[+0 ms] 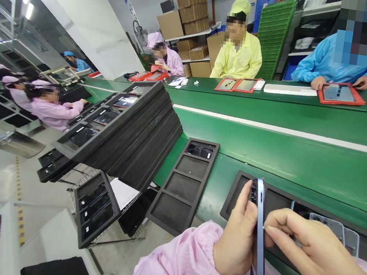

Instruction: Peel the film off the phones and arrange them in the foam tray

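Note:
A blue smartphone [260, 248] stands edge-on in front of me, its side frame towards the camera and its camera bumps at the upper left. My left hand [237, 236] is wrapped round it from the left. Close to the phone's right side, my right hand [308, 246] has thumb and forefinger pinched together; whatever lies between the tips is too small to make out. Beneath and behind my right hand is a black foam tray [241, 189] holding light-blue phone backs or cases [330, 225], partly covered by the hand.
Left of my hands lies a black compartment tray [185, 188] with one phone [200, 150] in its far slot. A tall, leaning stack of black trays [136, 135] stands further left. Across the green bench [270, 154], co-workers sit by red-edged pads [341, 93].

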Tool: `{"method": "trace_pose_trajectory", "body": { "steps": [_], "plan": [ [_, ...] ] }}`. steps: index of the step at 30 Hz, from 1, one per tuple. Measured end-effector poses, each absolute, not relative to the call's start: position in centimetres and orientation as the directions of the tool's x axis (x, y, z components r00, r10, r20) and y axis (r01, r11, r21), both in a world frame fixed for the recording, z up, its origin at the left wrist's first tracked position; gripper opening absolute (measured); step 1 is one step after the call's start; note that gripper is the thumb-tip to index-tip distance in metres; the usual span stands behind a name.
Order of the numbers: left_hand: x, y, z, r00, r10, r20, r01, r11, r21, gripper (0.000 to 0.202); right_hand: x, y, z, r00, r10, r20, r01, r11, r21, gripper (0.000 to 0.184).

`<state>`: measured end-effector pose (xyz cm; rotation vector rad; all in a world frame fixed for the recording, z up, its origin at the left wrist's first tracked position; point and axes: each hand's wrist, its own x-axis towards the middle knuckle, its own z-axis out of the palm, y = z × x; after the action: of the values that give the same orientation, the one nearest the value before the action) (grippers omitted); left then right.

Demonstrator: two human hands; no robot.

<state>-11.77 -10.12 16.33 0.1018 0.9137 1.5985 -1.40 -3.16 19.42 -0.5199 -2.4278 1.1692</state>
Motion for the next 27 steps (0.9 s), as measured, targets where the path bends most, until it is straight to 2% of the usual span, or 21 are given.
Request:
{"method": "trace_pose_trajectory", "body": {
  "steps": [4, 8, 11, 15, 17, 21, 24, 27],
  "plan": [
    [-11.9, -9.9, 16.3, -0.289, 0.838, -0.463, -0.803, 0.051, 0.594, 0.094, -1.6, -2.8, 19.3, -0.842, 0.503, 0.196, 0.172, 0.595, -0.785, 0.024],
    [-12.0, -9.7, 16.0, -0.325, 0.831, -0.451, -0.771, 0.043, 0.635, 0.094, -1.8, -2.6, 19.6, -0.827, 0.532, 0.178, 0.197, 0.573, -0.796, 0.024],
    [-12.1, -9.6, 15.8, -0.363, 0.840, -0.404, -0.736, 0.008, 0.677, 0.090, -1.8, -2.6, 19.8, -0.812, 0.572, 0.112, 0.252, 0.517, -0.818, 0.026],
    [-12.1, -9.6, 15.6, -0.383, 0.853, -0.355, -0.700, -0.017, 0.714, 0.085, -1.5, -2.6, 19.6, -0.813, 0.582, -0.002, 0.309, 0.429, -0.849, 0.020],
    [-12.1, -9.7, 15.5, -0.374, 0.864, -0.338, -0.692, -0.017, 0.722, 0.085, -1.4, -2.6, 19.4, -0.816, 0.573, -0.072, 0.311, 0.330, -0.892, 0.017],
    [-12.0, -9.7, 15.1, -0.278, 0.910, -0.307, -0.735, 0.004, 0.678, 0.091, -1.7, -2.6, 19.0, -0.838, 0.501, -0.216, 0.239, -0.020, -0.971, 0.021],
    [-11.8, -9.6, 14.7, -0.176, 0.941, -0.289, -0.795, 0.037, 0.605, 0.094, -2.1, -2.6, 18.7, -0.844, 0.467, -0.265, 0.180, -0.219, -0.959, 0.029],
    [-11.7, -9.5, 14.6, -0.156, 0.936, -0.314, -0.820, 0.054, 0.570, 0.093, -2.4, -2.6, 18.5, -0.846, 0.449, -0.288, 0.144, -0.328, -0.934, 0.037]
  ]
}}
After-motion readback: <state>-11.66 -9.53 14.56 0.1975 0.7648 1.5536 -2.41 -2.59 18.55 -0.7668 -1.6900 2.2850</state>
